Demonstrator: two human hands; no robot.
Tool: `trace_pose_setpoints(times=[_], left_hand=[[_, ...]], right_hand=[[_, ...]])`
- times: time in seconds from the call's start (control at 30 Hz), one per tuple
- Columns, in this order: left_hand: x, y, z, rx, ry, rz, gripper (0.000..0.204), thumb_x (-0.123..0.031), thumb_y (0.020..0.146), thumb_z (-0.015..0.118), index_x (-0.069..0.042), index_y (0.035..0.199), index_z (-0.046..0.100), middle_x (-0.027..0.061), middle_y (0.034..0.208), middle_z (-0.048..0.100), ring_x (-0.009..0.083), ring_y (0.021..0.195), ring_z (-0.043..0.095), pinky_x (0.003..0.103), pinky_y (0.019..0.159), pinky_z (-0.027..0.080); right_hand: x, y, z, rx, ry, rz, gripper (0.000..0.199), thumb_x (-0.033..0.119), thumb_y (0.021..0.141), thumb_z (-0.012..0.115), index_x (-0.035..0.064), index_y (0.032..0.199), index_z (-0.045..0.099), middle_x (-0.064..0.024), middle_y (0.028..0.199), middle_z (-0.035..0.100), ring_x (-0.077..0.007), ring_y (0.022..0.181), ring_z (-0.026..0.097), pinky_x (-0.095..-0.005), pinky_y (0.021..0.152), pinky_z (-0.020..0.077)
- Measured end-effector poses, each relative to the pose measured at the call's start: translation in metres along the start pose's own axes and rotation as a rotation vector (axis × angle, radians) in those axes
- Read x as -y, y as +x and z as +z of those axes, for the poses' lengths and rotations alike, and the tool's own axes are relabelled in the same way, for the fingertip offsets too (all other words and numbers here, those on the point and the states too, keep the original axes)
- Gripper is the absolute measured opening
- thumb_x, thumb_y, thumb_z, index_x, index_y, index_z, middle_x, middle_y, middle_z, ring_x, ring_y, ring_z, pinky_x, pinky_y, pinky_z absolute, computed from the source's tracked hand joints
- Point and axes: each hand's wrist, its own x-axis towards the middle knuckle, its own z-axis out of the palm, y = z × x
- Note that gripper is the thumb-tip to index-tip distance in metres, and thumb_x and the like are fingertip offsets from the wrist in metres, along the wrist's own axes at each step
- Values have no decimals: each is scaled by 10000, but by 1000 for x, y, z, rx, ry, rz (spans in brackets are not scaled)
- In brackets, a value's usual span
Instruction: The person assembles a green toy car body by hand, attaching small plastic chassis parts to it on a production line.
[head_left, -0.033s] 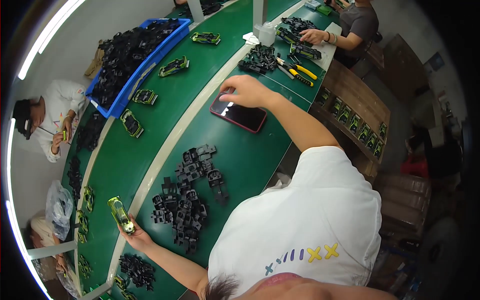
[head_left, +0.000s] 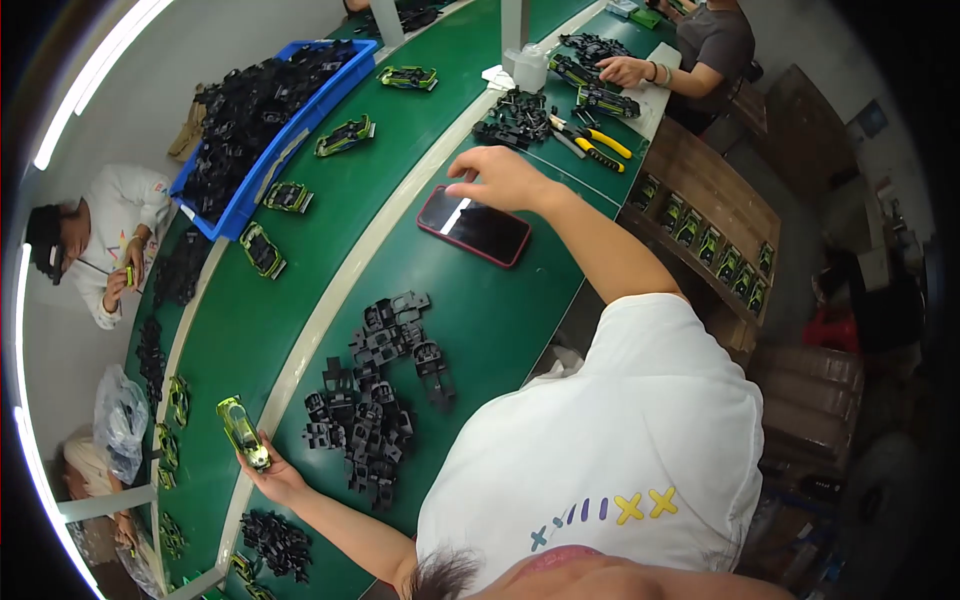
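- We take the phone (head_left: 474, 228), dark-screened with a red edge, as our landmark; it lies flat on the green table (head_left: 500, 320), as it did in the earlier frame.
- Beside it, the right hand (head_left: 500, 178) has moved slightly: we see it a little farther to the right, leaving more of the phone's upper left corner uncovered. Its thumb and bent fingers stand apart over the far edge, with nothing visible in the grasp (whether a fingertip touches the phone, we cannot tell).
- Well to the near left of the phone, the left hand (head_left: 280, 482) keeps its fingers closed around the lower end of a yellow-green toy car (head_left: 243, 432); we notice hardly any change there.
- The two hands remain well apart, on different sides of the phone.
- Toward us and left of the phone, the heap of dark grey parts (head_left: 375, 425) looks unchanged.
- Beyond the phone to the right, the yellow-handled pliers (head_left: 610, 143) have stayed put.
- Far left of the phone, we find the blue crate (head_left: 228, 224) of black parts where it was.
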Motion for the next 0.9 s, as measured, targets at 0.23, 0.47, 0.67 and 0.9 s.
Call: trace_pose_setpoints(times=[0.23,0.47,0.67,0.9], left_hand=[[1,-1,2,3,14,2,400,-241,982,416,-3,1303,413,251,1355,371,454,1181,443,383,940,518],[1,-2,5,-20,90,25,402,-260,982,415,-11,1297,422,256,1335,394,439,1162,465,394,941,514],[1,-2,5,-28,116,27,372,-217,967,457,-12,1277,439,246,1299,432,411,1113,514,372,919,523],[1,-1,5,-86,146,54,371,-227,967,457,-10,1268,447,241,1280,451,406,1110,516,375,913,528]], right_hand=[[-91,-20,-60,-359,-42,252,270,291,742,695,49,862,684,-118,827,664,-244,765,641,-341,697,501],[-218,-70,-120,-734,-295,604,339,253,695,728,84,978,653,-124,1023,633,-278,974,596,-350,861,473],[-237,-59,-154,-473,-594,690,569,189,669,699,140,1209,525,-87,1278,502,-264,1218,435,-480,988,373],[-244,-4,-167,21,-605,895,705,168,590,777,97,1237,508,-112,1272,531,-279,1219,472,-585,959,364]])
